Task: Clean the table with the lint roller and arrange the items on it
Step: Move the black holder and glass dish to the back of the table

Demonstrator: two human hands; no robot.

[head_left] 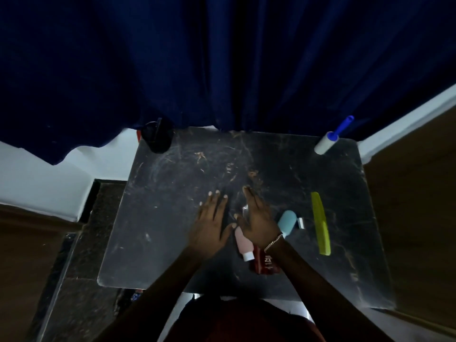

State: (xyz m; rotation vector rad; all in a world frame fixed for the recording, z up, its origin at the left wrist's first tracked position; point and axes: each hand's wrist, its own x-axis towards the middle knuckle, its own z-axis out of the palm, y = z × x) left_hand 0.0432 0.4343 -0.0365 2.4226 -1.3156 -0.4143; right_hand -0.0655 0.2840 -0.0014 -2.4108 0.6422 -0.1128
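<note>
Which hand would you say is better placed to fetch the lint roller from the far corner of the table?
Probably the right hand. The lint roller stands at the far right corner of the table, on that hand's side. The left hand lies flat nearer the middle and would have to cross over the right.

Tabletop left half bare, open for passage. Far corners taken: black cup left, lint roller right. Near-right crowded: pink bottle, red bottle, teal bottle, green comb. Curtain closes off the far edge.
</note>
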